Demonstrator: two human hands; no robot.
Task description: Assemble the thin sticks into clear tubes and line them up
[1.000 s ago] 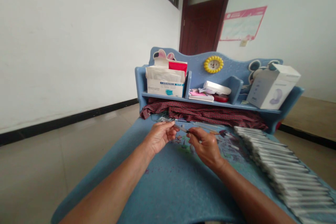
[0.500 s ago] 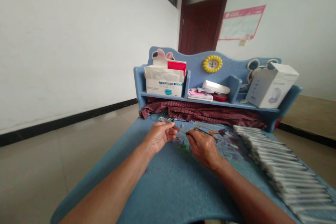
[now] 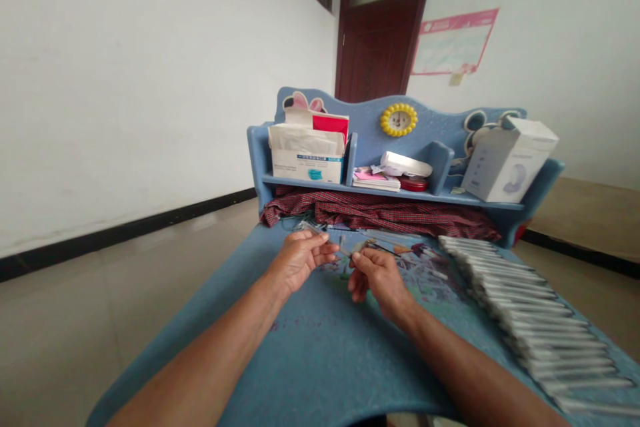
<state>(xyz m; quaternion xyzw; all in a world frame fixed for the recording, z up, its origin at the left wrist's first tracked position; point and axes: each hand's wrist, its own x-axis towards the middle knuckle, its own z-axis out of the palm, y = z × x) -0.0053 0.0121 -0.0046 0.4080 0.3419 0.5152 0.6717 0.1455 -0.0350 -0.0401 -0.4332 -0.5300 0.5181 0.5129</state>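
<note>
Over the blue desk, my left hand pinches one end of a thin clear tube-like piece. My right hand is closed on the other end of a small slim part between the two hands. The hands sit close together, near the desk's middle, just in front of a checked red cloth. What exactly the slim part is cannot be made out.
A long row of several grey-white slim sleeves lies along the desk's right side. The blue back shelf carries a mask box, papers, a red tin and a white carton. A dark door and tiled floor lie beyond.
My hands have drawn slightly closer together and a little toward me; the right hand's dark thin piece sticking out rightward no longer shows. The view has shifted slightly.
</note>
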